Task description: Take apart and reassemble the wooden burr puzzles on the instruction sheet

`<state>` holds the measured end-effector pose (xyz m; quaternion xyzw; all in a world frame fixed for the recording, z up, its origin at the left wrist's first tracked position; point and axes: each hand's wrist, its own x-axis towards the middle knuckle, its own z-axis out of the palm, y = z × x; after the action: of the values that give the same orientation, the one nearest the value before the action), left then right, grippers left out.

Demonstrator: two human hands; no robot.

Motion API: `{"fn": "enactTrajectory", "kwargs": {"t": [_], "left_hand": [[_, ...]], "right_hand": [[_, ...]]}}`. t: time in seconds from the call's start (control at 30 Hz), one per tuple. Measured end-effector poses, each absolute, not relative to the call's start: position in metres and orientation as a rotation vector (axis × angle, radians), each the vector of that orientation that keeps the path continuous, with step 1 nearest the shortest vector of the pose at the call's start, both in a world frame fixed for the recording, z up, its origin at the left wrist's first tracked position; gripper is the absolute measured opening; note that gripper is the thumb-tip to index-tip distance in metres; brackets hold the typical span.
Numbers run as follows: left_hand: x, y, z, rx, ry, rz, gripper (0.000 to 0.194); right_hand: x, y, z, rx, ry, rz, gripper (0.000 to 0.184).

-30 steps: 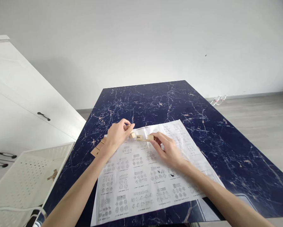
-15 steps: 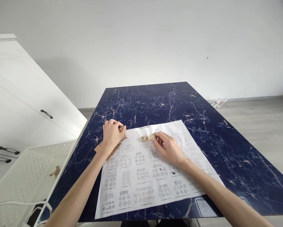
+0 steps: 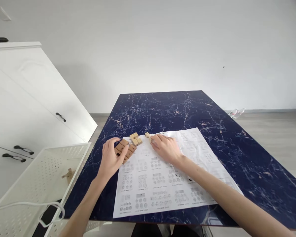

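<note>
My left hand point(image 3: 110, 159) is curled about the edge of a group of brown wooden blocks point(image 3: 130, 149) with dark marks. Its thumb lies across their near side, and its fingers are at the far left side. Just beyond stand several pale wooden blocks point(image 3: 136, 140) in a small cluster. My right hand point(image 3: 166, 148) rests palm down on the printed sheet point(image 3: 162, 194), fingertips closed on a pale wooden block point(image 3: 150, 139) that they partly hide. Beside that block, to the left, sits another small pale block point(image 3: 147, 135).
The sheet lies on a dark blue marbled table point(image 3: 158, 112). At the left stands a white perforated basket point(image 3: 43, 171) with a wooden piece point(image 3: 69, 175) and a white cable point(image 3: 26, 204). A white cabinet point(image 3: 36, 98) is behind it.
My left hand has shifted back and uncovered the brown blocks and the pale cluster. My right hand has moved slightly left and away with its block. The view has shifted a little.
</note>
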<state>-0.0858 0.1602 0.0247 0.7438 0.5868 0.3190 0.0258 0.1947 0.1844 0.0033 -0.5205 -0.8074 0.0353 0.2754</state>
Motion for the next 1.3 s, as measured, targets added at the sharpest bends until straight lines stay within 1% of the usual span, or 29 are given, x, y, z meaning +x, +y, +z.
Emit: {"fn": "enactTrajectory", "kwargs": {"t": [0.13, 0.2, 0.27, 0.47, 0.63, 0.77, 0.93, 1.03, 1.1, 1.3], "left_hand": [[-0.089, 0.139, 0.01, 2.285, 1.793, 0.846, 0.073], [-0.089, 0.136, 0.005, 2.298, 1.771, 0.787, 0.082], [-0.087, 0.138, 0.002, 2.309, 1.752, 0.749, 0.085], [-0.085, 0.151, 0.004, 2.326, 1.668, 0.746, 0.077], [-0.085, 0.156, 0.008, 2.346, 1.615, 0.746, 0.068], [-0.086, 0.152, 0.01, 2.362, 1.636, 0.722, 0.072], [-0.088, 0.141, 0.007, 2.362, 1.746, 0.75, 0.083], [-0.09, 0.137, 0.006, 2.338, 1.79, 0.792, 0.081], [-0.09, 0.135, 0.007, 2.324, 1.815, 0.789, 0.08], [-0.09, 0.136, 0.011, 2.288, 1.833, 0.766, 0.078]], "right_hand": [[0.176, 0.195, 0.003, -1.357, -2.26, 0.042, 0.022], [0.171, 0.197, 0.002, -1.324, -2.301, 0.036, 0.024], [0.169, 0.198, 0.002, -1.277, -2.342, 0.042, 0.026], [0.182, 0.183, 0.006, -1.161, -2.372, 0.101, 0.044], [0.216, 0.142, 0.015, -1.118, -2.33, 0.175, 0.047], [0.253, 0.094, 0.02, -1.171, -2.171, 0.334, 0.044], [0.3, 0.041, 0.013, -1.429, -1.956, 0.338, 0.037], [0.32, 0.021, 0.003, -1.604, -1.782, 0.329, 0.032], [0.328, 0.013, -0.002, -1.677, -1.673, 0.389, 0.031], [0.332, 0.009, -0.009, -1.728, -1.48, 0.529, 0.032]]}}
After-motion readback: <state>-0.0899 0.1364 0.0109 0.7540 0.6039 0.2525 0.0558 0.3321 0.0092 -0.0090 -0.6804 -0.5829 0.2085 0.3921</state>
